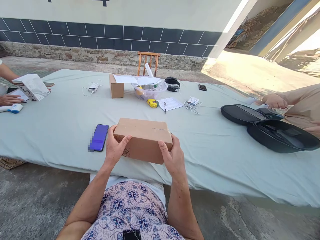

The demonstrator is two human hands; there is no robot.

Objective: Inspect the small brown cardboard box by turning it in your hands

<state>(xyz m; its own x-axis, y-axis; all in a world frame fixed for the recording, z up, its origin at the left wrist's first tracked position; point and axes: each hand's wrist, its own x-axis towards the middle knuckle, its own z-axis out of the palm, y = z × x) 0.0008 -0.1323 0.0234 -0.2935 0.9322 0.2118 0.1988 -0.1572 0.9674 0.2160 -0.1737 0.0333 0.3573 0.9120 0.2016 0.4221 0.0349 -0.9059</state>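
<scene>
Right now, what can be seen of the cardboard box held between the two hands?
The cardboard box is brown, oblong and closed, with a taped seam running lengthwise across its top and a dark print low on its near face. It is over the near edge of the cloth-covered table. The left hand clasps its left end, the right hand its right end. Whether it rests on the cloth or is lifted is unclear.

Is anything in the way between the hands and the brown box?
No, nothing. The left hand and the right hand grip the two ends of the cardboard box. The blue phone lies beside the left hand, not between.
</scene>
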